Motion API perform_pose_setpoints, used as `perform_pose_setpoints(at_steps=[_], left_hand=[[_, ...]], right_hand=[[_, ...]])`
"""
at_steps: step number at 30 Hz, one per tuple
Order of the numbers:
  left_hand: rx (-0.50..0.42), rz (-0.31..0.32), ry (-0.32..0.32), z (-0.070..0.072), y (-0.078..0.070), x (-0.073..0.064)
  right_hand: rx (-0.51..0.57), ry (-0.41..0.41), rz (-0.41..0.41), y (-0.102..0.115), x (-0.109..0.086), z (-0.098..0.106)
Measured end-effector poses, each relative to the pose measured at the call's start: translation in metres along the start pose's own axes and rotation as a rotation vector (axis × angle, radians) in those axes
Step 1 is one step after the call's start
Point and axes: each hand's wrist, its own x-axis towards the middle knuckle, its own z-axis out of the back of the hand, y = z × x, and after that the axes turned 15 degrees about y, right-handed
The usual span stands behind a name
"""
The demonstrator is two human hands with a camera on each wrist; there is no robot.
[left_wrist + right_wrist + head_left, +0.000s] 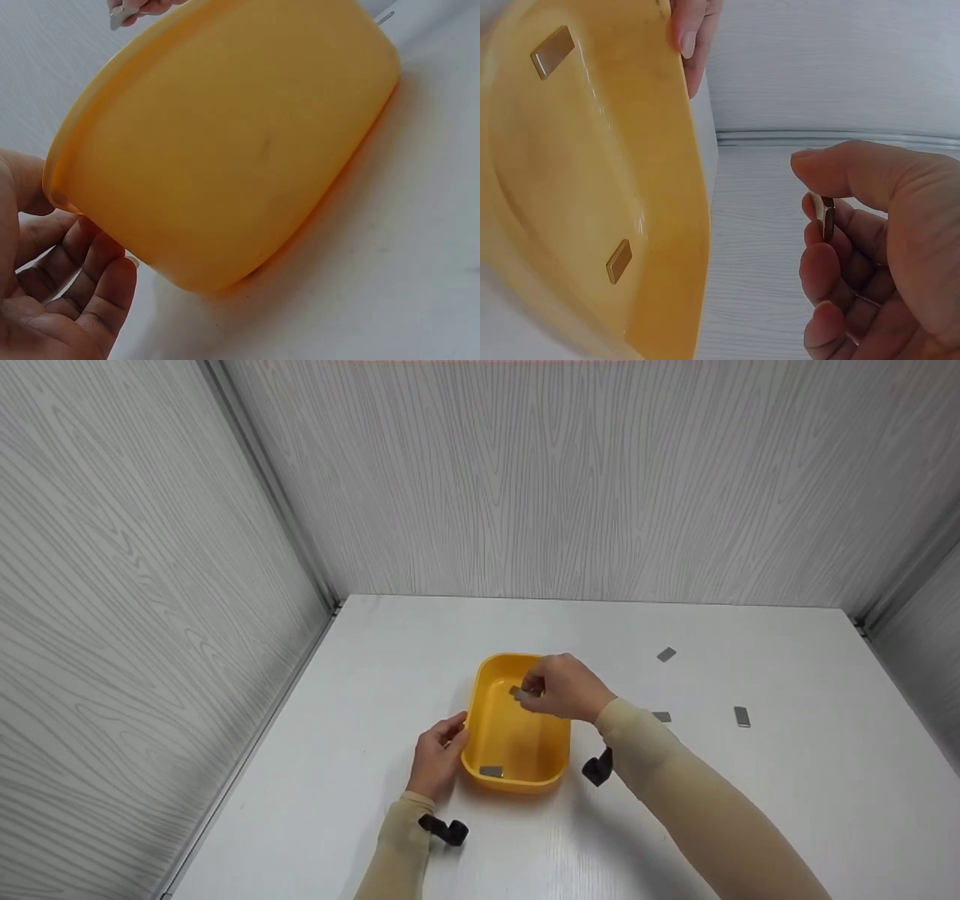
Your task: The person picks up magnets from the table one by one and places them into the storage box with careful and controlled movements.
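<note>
A yellow plastic tray [489,720] sits on the white table, its side wall [247,142] filling the left wrist view. My left hand [437,757] holds its left rim, thumb at the edge and fingers bent against the outside. Above the tray, my right hand [564,688] pinches a small flat rectangular metal block [824,216] between thumb and fingers. In the right wrist view, two similar blocks lie inside the tray, one metal block [553,52] near the left hand's end and another metal block [619,261] farther along. The head view shows the near metal block [491,771] plainly.
To the right of the tray, more metal blocks lie on the table: a far one [667,654], a right one [742,716] and one partly behind my right sleeve [661,717]. Pale wood-grain panels [487,480] rise at the back and both sides.
</note>
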Motion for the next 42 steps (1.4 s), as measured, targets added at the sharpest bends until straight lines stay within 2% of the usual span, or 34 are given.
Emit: perform_pose_setpoints(at_steps=[6,10,13,16,21,28,37,42], left_hand=[[0.008,-0.004,0.004,0.000,0.001,-0.001],[0.008,-0.029,0.009,0.001,0.003,0.001],[0.000,-0.033,0.013,0.001,0.003,0.001],[-0.017,-0.010,0.013,0.002,0.002,0.002],[-0.019,0.032,0.024,0.002,-0.003,0.002],[0.009,-0.020,0.002,-0.001,0.001,0.000],[0.024,-0.033,0.002,0.000,0.002,0.000],[0.040,-0.095,0.028,0.002,0.003,0.000]], right_hand=[[0.053,0.007,0.007,0.006,0.018,-0.010],[0.038,-0.002,0.015,0.008,0.030,-0.018],[0.043,0.025,-0.015,0.008,0.037,-0.022],[0.072,0.074,-0.046,0.008,0.043,-0.024],[0.042,0.110,-0.071,0.006,0.050,-0.027],[0.029,0.149,-0.065,0.001,0.056,-0.033],[0.082,0.188,-0.140,-0.003,0.061,-0.042],[0.049,0.181,-0.113,-0.007,0.063,-0.046]])
